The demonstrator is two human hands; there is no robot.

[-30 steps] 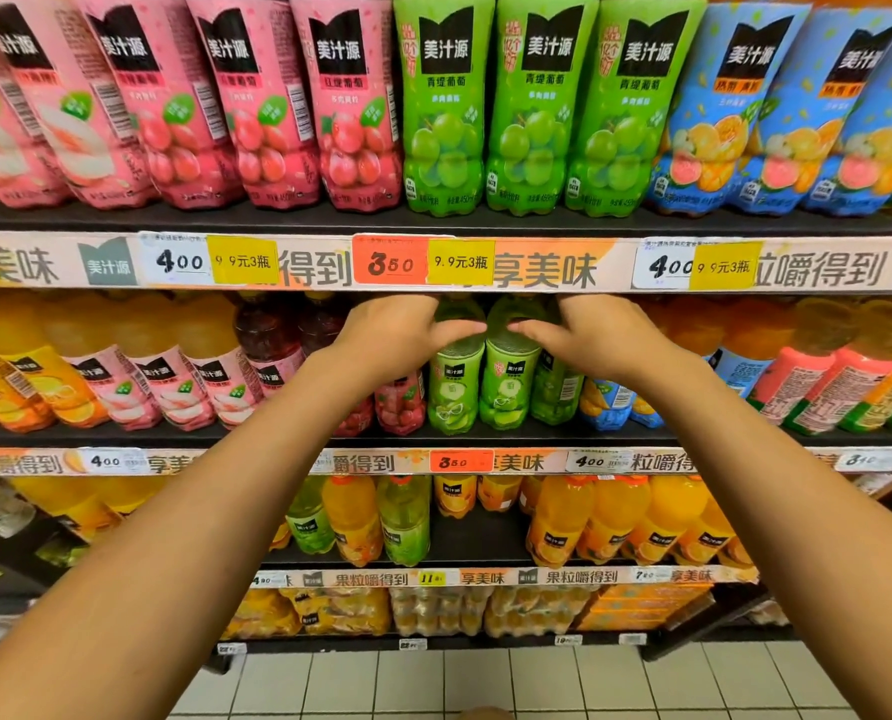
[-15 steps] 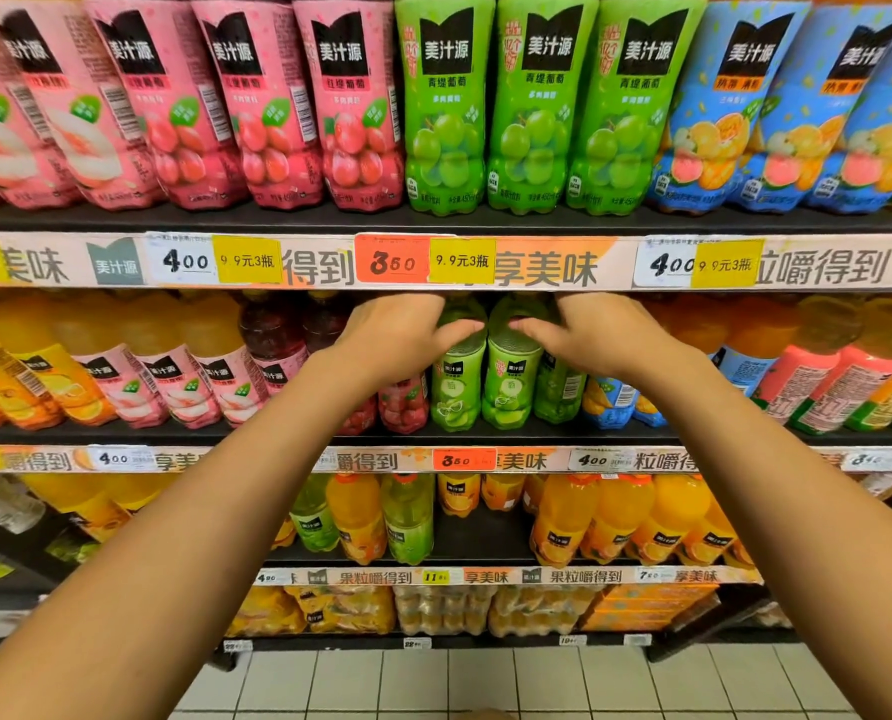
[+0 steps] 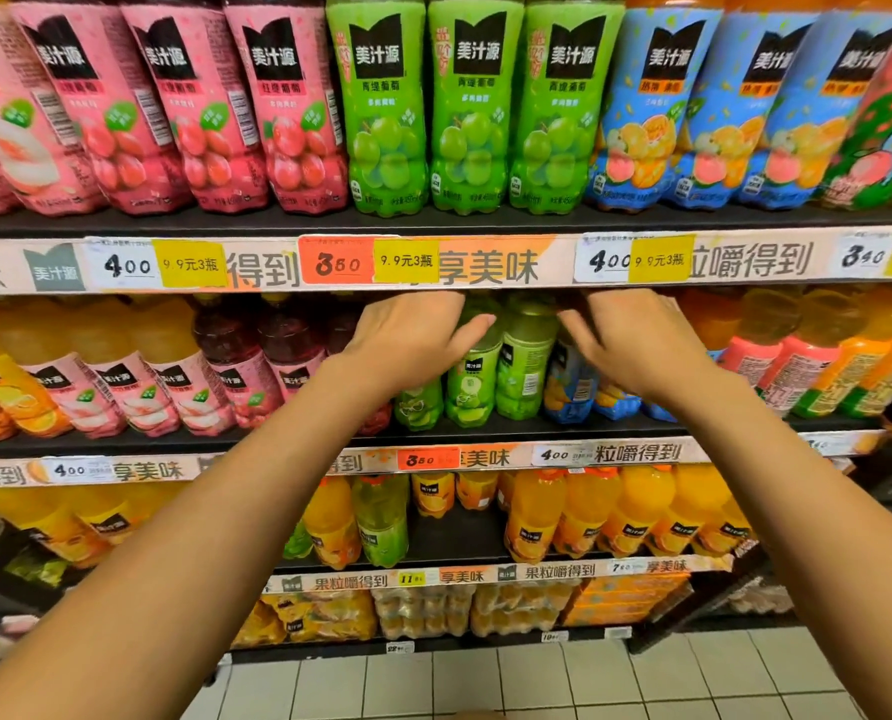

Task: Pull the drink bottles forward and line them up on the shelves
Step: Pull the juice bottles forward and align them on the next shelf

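Note:
On the second shelf, three green grape bottles stand together among red and blue-labelled ones. My left hand covers the top of the left green bottle, and its thumb lies against the middle green bottle. The right green bottle stands untouched between my hands. My right hand hovers over the blue-labelled bottles, fingers spread and blurred, with nothing visibly in its grip. The bottle caps are hidden under the price rail.
The top shelf holds front-aligned rows of pink, green and blue bottles. A price rail hangs just above my hands. Orange bottles fill the third shelf and wrapped multipacks the bottom one, above a tiled floor.
My right hand has moved right, off the green bottles and over the blue-labelled ones, with its fingers spreading. The left hand stays on the green bottles.

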